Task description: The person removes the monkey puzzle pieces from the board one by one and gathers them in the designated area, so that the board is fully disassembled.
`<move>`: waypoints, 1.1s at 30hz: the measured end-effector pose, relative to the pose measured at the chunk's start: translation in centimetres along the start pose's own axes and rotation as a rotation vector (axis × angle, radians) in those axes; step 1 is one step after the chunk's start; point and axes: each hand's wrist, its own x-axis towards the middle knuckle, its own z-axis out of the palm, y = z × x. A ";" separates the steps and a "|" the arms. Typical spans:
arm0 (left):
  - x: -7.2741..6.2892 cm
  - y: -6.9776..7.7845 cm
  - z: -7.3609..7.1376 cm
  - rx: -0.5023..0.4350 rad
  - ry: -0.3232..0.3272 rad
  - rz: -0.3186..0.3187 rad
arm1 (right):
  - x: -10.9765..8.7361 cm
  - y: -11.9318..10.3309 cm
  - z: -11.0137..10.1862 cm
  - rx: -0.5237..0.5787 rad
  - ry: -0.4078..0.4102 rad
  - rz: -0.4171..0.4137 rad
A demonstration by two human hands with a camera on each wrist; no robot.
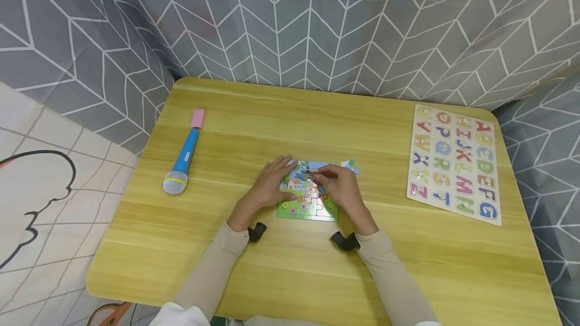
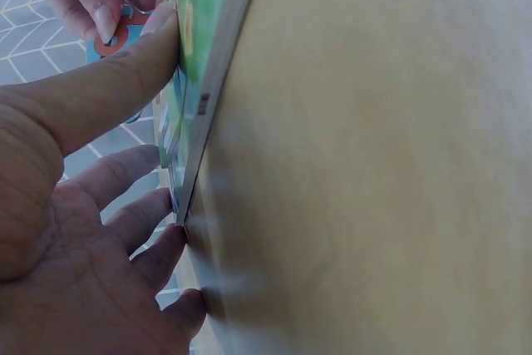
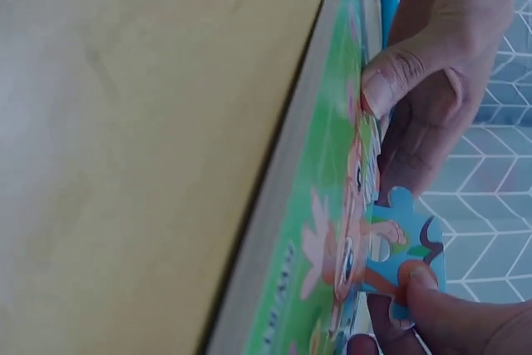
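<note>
A wooden jigsaw puzzle [image 1: 290, 211] with a bright cartoon picture lies on the table between both hands. My left hand [image 1: 270, 185] rests along its left side, thumb [image 2: 125, 81] laid over the picture and the other fingers spread at the edge. My right hand [image 1: 342, 185] pinches a blue jigsaw piece [image 3: 407, 230] between thumb and fingers. That piece is tilted up over the upper part of the puzzle. Past the puzzle's upper right corner sticks out another light-blue jigsaw piece [image 1: 351, 166], partly behind my right hand.
To the left lie a blue toy microphone [image 1: 183, 162] and a pink block [image 1: 198, 118] at its end. A white alphabet board [image 1: 455, 165] with colored letters lies at the right. Black wrist mounts [image 1: 346, 242] sit at both sleeves. Patterned grey curtain [image 1: 290, 23] hangs behind the table.
</note>
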 end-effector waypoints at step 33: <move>-0.2 -0.2 0.5 0.032 0.042 0.005 | 0.3 -0.5 0.4 -0.064 -0.059 0.007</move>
